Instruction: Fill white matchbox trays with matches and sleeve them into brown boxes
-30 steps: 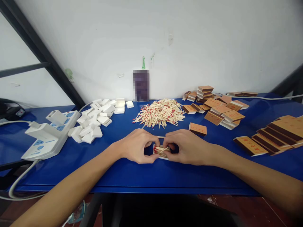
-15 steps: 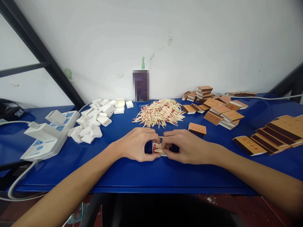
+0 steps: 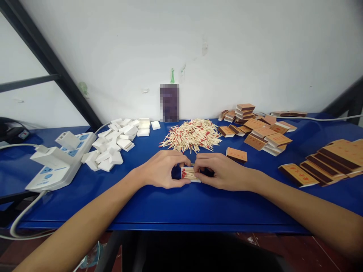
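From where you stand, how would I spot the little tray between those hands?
On the blue table, look just nearer than the big heap of matches. Between the left hand and the right hand sits a small white tray. Unlike the jumbled white trays on the left, it holds red-tipped matches.

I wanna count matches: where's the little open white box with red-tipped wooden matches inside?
In the head view, the white box is below centre, slightly right, between the left hand and right hand, nearer than the loose wooden match heap.

Red characters (image 3: 301, 175) on matchboxes (image 3: 237, 154), too small to read
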A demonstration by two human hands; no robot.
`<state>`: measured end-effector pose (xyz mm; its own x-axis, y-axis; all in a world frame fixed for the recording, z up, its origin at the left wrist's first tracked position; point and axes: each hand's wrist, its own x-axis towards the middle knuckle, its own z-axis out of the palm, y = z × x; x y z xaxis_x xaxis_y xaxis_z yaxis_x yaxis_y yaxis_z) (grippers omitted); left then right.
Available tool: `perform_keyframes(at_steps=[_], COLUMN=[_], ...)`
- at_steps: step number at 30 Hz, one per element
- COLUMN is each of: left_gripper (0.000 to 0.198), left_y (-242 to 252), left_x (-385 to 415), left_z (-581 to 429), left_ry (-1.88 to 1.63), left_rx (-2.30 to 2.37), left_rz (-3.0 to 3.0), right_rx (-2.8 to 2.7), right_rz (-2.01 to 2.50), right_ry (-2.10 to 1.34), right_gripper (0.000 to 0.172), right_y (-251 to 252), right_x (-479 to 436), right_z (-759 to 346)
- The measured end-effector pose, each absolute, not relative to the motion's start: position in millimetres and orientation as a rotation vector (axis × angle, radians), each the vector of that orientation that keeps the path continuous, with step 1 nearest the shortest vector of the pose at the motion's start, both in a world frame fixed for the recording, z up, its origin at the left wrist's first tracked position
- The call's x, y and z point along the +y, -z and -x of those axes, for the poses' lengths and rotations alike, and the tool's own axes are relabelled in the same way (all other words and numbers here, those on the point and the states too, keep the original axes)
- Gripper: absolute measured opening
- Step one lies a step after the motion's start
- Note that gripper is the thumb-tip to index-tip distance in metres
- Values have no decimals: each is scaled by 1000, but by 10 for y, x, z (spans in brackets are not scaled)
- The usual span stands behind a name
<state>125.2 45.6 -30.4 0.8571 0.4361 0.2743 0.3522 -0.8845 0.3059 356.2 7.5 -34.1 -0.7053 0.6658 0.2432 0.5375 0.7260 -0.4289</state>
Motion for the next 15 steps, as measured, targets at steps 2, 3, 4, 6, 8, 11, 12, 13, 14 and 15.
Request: perform_keyframes(at_steps=[2, 3, 4, 6, 8, 11, 12, 13, 14, 15], left_gripper=[35, 35, 34, 35, 37, 36, 34, 33, 31, 30], left_y=[300, 297, 295, 292, 290, 290, 291, 292, 293, 295], left_x=[453, 452, 451, 450, 451, 453, 453, 454, 455, 457], left_z=[-1255, -1257, -1258, -1259, -1259, -1256, -1254, -1253, -1250, -1248], left_ry=[-501, -501, -499, -489, -488, -492, -491, -492, -494, -496], left_rx=[600, 598, 594, 589, 586, 589, 590, 592, 593, 594], left_rz=[-2781, -2778, -2776, -2769, -2760, -2757, -2758, -2758, -2759, -2760], right_rx=[-2549, -2539, -2523, -2475, -2436, -2433, -2443, -2451, -2454, -2454], right_rz=[922, 927, 937, 981, 1048, 1115, 1123, 1129, 1135, 1140], right_ry=[-476, -471, -460, -414, -348, -286, -284, -289, -295, -303], right_gripper=[17, 18, 17, 15, 14, 14, 14, 15, 15, 16], right_y=[351, 358, 366, 389, 417, 459, 468, 473, 476, 477], right_x=[80, 84, 90, 111, 144, 199, 214, 228, 238, 247], right_z=[-3556, -3551, -3548, -3548, -3557, -3582, -3589, -3594, -3597, -3599])
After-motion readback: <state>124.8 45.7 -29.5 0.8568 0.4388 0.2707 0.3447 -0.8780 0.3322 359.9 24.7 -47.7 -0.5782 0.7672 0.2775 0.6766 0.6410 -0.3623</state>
